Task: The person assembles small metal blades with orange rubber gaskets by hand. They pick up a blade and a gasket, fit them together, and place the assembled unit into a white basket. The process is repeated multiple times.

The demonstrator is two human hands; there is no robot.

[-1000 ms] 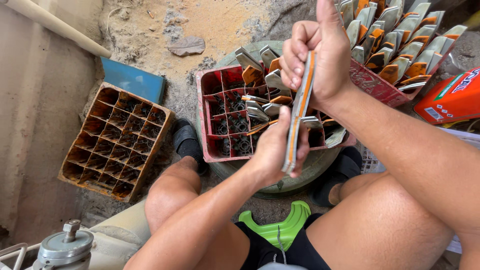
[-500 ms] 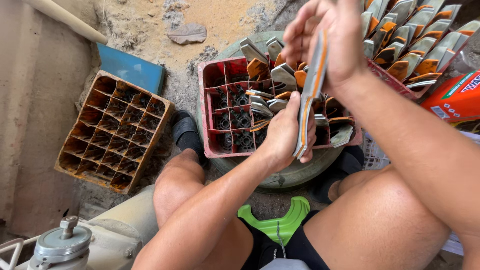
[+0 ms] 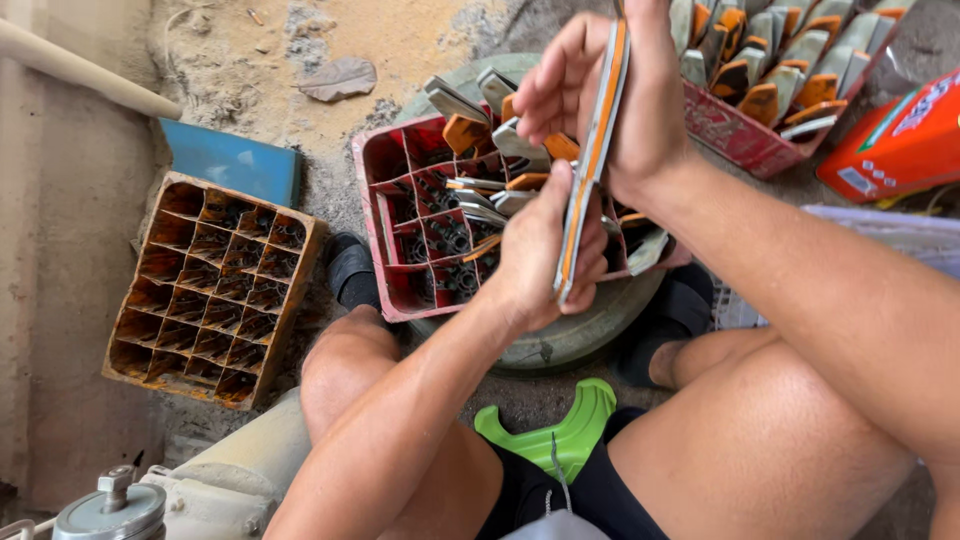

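Note:
Both my hands hold one long flat tool with a grey metal blade and an orange edge, upright above a red divided crate. My left hand grips its lower end, thumb and fingers wrapped round it. My right hand grips its upper end. The red crate rests on a round grey-green base and holds several similar grey and orange tools leaning in its cells. My bare knees frame the crate.
A brown divided crate lies on the ground at left, beside a blue panel. A second red crate full of tools sits top right, next to an orange package. A green stool edge shows between my legs.
The tool and both hands have risen slightly and shifted right in view; the camera has tilted, moving the crates leftward. The grip on the tool is unchanged.

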